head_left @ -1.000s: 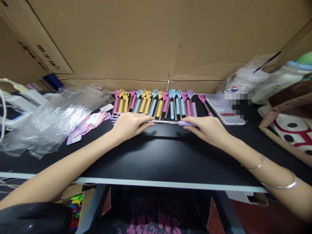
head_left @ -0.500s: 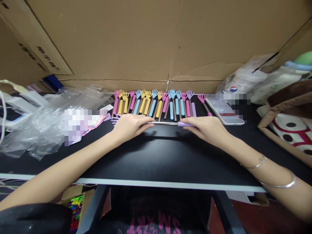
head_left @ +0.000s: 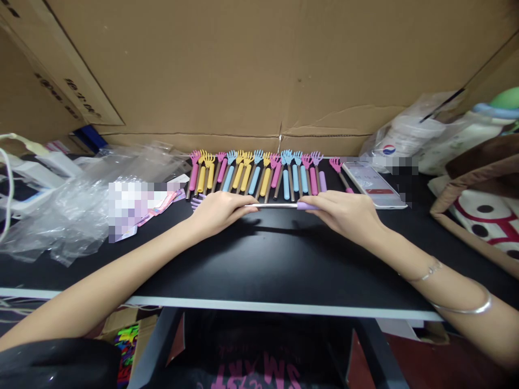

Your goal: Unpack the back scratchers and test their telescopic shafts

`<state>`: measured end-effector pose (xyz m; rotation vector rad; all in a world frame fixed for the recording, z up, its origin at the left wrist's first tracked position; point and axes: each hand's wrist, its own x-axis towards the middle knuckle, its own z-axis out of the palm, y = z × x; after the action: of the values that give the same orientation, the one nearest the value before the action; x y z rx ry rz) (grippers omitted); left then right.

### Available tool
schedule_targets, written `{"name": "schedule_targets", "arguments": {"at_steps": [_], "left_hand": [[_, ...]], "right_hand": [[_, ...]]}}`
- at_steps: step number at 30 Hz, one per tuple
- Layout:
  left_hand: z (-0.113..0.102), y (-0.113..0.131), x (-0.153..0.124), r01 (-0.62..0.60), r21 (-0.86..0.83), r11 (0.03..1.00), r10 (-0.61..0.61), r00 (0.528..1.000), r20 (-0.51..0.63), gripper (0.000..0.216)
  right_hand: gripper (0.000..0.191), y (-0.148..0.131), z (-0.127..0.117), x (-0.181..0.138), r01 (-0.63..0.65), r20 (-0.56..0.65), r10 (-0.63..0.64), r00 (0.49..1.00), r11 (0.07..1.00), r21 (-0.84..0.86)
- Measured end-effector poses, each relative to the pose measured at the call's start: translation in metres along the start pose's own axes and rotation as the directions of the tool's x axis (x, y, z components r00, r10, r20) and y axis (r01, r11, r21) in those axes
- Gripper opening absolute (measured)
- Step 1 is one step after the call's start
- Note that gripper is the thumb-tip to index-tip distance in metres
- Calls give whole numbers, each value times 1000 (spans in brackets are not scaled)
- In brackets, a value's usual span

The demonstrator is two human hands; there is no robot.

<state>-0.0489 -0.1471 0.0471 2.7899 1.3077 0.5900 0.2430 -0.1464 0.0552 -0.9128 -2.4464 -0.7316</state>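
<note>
A purple back scratcher (head_left: pixel 278 206) with a metal rod is held level above the black table (head_left: pixel 251 265). My left hand (head_left: pixel 221 213) is closed around its clawed end, and the purple prongs poke out on the far left. On the other end, my right hand (head_left: pixel 343 212) grips the purple handle, most of which the fingers hide. Just behind the hands lies a row of back scratchers (head_left: pixel 253 179) in pink, yellow, blue and purple, claws pointing away from me. One pink back scratcher (head_left: pixel 343 174) lies apart at the row's right, near the phone.
A white phone (head_left: pixel 371 186) lies at the right. Beyond it stand a bagged plastic cup (head_left: pixel 417 135) and a brown-handled bag (head_left: pixel 458 205). Clear plastic bags (head_left: pixel 81 200) and printed cards (head_left: pixel 164 204) are on the left. A cardboard wall (head_left: pixel 243 70) closes off the back.
Both hands keep their hold on the purple back scratcher, which stays level and nearly in place. The whole view has shifted very slightly.
</note>
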Motion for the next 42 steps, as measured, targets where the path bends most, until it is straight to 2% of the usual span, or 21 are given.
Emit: {"name": "schedule_targets", "arguments": {"at_steps": [7, 11, 15, 21, 27, 33, 38, 42], "left_hand": [[1, 0, 2, 80, -203, 976, -69, 996, 62, 31], [0, 0, 2, 101, -240, 965, -81, 993, 90, 32], [3, 0, 2, 85, -239, 967, -80, 996, 31, 32], [5, 0, 0, 21, -100, 995, -31, 995, -100, 32], [1, 0, -2, -101, 158, 982, 142, 952, -271, 34], [1, -2, -3, -87, 250, 964, 150, 957, -247, 36], [1, -3, -4, -84, 316, 945, 169, 952, -253, 34], [-3, -1, -4, -99, 388, 916, 200, 953, -228, 35]], "right_hand": [[27, 0, -1, 1, 4, -30, -5, 1000, 999, -41], [28, 1, 1, 1, 10, -25, -11, 1000, 1000, -22], [28, 1, 0, 2, -16, -35, 15, 999, 1000, -11], [31, 2, -1, 3, -35, 2, 35, 999, 996, 86], [32, 5, 2, 1, -79, 111, 58, 992, 977, 198], [30, 8, 5, 2, -159, 279, 75, 957, 943, 292], [30, 8, 9, 1, -227, 344, 89, 935, 895, 383], [32, 8, 8, 1, -294, 449, 60, 892, 830, 474]]}}
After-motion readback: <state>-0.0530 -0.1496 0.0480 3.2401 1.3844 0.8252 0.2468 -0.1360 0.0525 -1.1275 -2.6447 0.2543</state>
